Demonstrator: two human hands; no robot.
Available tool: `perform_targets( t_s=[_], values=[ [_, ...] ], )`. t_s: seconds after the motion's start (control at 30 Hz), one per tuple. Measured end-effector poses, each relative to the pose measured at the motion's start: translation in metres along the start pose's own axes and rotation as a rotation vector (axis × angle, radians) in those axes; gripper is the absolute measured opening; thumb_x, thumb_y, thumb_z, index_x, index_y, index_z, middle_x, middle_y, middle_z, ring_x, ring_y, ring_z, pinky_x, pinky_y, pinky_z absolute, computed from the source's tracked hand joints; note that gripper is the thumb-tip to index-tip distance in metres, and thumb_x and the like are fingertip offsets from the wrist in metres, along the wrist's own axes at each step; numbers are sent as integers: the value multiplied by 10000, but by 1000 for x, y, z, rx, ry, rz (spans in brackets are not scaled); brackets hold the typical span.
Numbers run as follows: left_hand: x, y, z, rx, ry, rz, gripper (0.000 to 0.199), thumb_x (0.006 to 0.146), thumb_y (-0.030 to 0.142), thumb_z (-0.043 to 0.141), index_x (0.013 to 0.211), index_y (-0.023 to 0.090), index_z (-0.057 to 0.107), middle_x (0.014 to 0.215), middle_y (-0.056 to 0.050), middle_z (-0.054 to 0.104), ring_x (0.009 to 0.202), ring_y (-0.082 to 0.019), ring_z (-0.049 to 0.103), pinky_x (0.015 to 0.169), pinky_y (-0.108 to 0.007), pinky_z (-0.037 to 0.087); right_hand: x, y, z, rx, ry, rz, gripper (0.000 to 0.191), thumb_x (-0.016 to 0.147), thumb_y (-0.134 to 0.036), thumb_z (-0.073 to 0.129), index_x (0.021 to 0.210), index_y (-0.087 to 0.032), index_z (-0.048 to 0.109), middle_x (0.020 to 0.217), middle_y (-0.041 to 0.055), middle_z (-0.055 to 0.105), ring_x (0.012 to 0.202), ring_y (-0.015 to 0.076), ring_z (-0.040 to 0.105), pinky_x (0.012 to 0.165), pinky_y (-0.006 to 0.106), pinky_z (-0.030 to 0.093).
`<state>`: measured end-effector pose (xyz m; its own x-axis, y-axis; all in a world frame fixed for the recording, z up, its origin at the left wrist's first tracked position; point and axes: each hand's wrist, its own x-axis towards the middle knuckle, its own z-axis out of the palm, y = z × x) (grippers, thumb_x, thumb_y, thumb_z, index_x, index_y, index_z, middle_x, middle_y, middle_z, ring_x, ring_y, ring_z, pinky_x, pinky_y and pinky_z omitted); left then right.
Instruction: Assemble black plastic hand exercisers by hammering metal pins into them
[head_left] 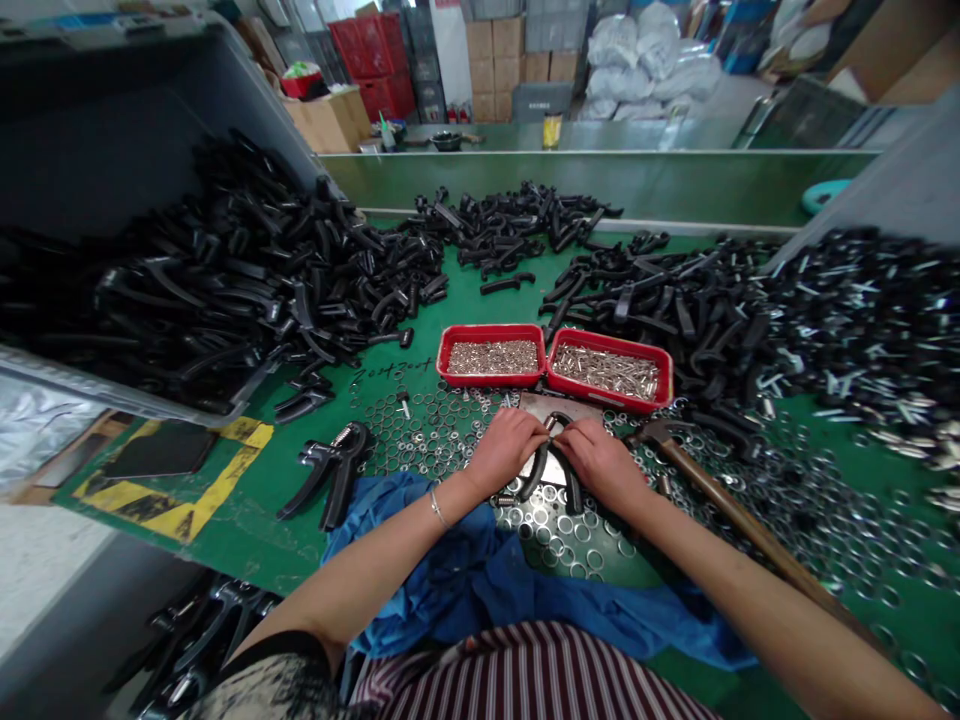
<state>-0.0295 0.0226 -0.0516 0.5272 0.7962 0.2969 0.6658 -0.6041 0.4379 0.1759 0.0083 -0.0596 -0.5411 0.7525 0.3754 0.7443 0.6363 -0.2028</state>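
My left hand (511, 441) and my right hand (596, 455) meet over a small metal plate (544, 404) in front of me. Between them is a black curved two-armed handle (573, 490), its two arms pointing down toward me. The fingers of both hands are pinched on its upper end; any small part between the fingertips is hidden. A small spring (504, 500) lies by my left wrist. Loose metal rings (559, 545) are scattered around the plate. To the left rests a similar black handle assembly (334, 470) with a spring at its top.
Beyond my hands stand a red tray of tiny metal parts (442, 372) and a red tray of pins (666, 400). A hammer (720, 495) lies right. Black handles (300, 290) spill from a grey bin on the left. A blue cloth (465, 580) covers the near edge.
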Motion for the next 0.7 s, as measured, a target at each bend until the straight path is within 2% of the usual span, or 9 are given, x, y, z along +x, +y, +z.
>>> perform_targets(
  t_s=[0.1, 0.2, 0.33, 0.43, 0.6, 0.7],
  values=[
    [0, 2, 2, 1, 16, -34, 254, 1002, 364, 462, 950, 179, 628, 943, -48, 668, 954, -217, 565, 887, -369, 398, 1, 0, 1, -36, 5, 11, 245, 1020, -283, 423, 964, -169, 633, 948, 103, 620, 906, 226, 565, 763, 328, 495],
    [0, 4, 2, 26, 35, -40, 269, 1004, 378, 453, 941, 179, 622, 940, -46, 663, 948, -214, 558, 884, -369, 394, 1, 2, 0, -45, -39, -43, 241, 1014, -240, 419, 958, -167, 642, 942, 110, 616, 918, 242, 551, 779, 348, 486],
    [0, 8, 3, 61, 35, -16, 248, 1006, 354, 454, 951, 180, 622, 940, -47, 664, 951, -214, 553, 897, -382, 388, -1, 3, -5, 16, -136, -98, 255, 1010, -211, 406, 1026, -162, 655, 980, 119, 624, 953, 254, 556, 781, 364, 499],
    [-1, 12, 3, 75, 31, 23, 234, 1005, 329, 458, 955, 179, 629, 943, -58, 667, 949, -218, 557, 901, -396, 388, -8, 1, -17, 36, -148, -80, 268, 1016, -226, 403, 1107, -191, 652, 1026, 104, 643, 970, 234, 581, 809, 364, 521],
    [4, 16, 5, 92, 20, 122, 200, 997, 275, 474, 943, 179, 641, 928, -55, 672, 909, -225, 561, 874, -407, 393, -34, 4, -50, 178, -72, 147, 262, 1010, -227, 433, 1187, -219, 625, 1123, 101, 643, 1052, 223, 592, 904, 398, 525],
    [8, 14, 6, 83, 31, 183, 177, 991, 255, 486, 951, 182, 642, 939, -52, 676, 904, -224, 567, 882, -414, 395, -62, 18, -74, 100, -39, 278, 237, 995, -190, 451, 1146, -214, 632, 1103, 102, 646, 1040, 232, 580, 892, 421, 521]
  ],
)
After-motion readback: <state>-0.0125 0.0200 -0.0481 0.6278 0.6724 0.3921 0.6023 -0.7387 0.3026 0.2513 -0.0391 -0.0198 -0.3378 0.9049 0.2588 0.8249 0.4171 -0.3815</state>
